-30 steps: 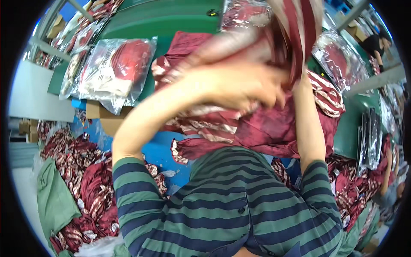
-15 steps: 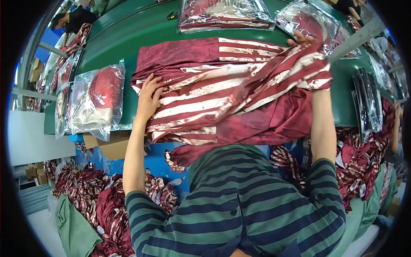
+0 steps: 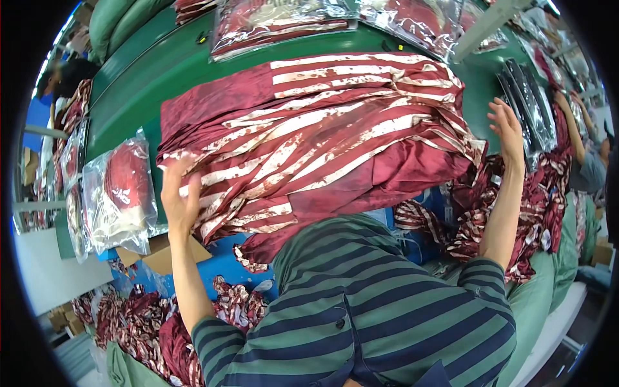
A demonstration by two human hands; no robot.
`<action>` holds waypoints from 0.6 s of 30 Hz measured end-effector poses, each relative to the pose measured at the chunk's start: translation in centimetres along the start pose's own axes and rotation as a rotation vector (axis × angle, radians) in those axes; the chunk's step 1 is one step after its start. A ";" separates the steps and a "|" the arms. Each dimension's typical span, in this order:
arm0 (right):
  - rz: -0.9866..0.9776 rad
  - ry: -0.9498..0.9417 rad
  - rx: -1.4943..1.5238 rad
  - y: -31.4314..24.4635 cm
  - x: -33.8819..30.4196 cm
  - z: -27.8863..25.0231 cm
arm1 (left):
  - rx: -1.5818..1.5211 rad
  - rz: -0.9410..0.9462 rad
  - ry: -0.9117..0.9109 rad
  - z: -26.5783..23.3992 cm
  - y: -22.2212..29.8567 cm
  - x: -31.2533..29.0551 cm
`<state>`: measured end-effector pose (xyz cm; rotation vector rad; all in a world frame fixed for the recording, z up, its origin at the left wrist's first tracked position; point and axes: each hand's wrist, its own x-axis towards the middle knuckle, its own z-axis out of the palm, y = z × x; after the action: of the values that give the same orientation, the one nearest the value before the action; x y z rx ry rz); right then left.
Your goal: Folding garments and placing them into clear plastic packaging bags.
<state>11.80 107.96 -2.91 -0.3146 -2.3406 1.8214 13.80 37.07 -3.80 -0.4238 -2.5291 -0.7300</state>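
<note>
A dark red satiny garment (image 3: 322, 142) with cream stripes and dark red spatter lies spread across the green work table in front of me, wrinkled along its middle and right end. Over its left edge is my left hand (image 3: 180, 193), a little blurred, thumb and fingers apart; whether it touches the cloth I cannot tell. My right hand (image 3: 508, 129) is off the cloth, raised past its right end with fingers spread and nothing in them. Close behind that hand lie black flat packages (image 3: 527, 109) in clear film. A loose flap of the garment hangs over the table's near edge.
Clear bags of folded red-and-cream garments lie at the left (image 3: 122, 193) and along the far side (image 3: 284, 29). An open cardboard box (image 3: 174, 255) sits below the table. Heaps of similar cloth (image 3: 135, 322) are on both sides. Other people work at far left and right.
My right hand has let go of the bunched striped cloth and moved right and nearer. The cloth now lies flatter. My left hand has lifted from its flat rest. The whole view has turned somewhat.
</note>
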 end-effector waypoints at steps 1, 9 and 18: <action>-0.074 -0.074 -0.191 -2.1 -0.7 1.2 | -0.092 -0.028 -0.159 -1.0 1.8 -0.4; -0.052 -0.448 -1.137 -2.9 0.9 8.3 | 0.226 0.028 -0.373 -0.6 3.4 -3.4; -1.086 0.099 -1.065 -12.1 0.2 10.1 | -0.024 -0.199 0.119 -3.6 -2.4 -4.2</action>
<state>8.24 95.71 6.33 0.6322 -2.3612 0.0500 17.58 32.48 -4.29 -0.1325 -2.4745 -0.8343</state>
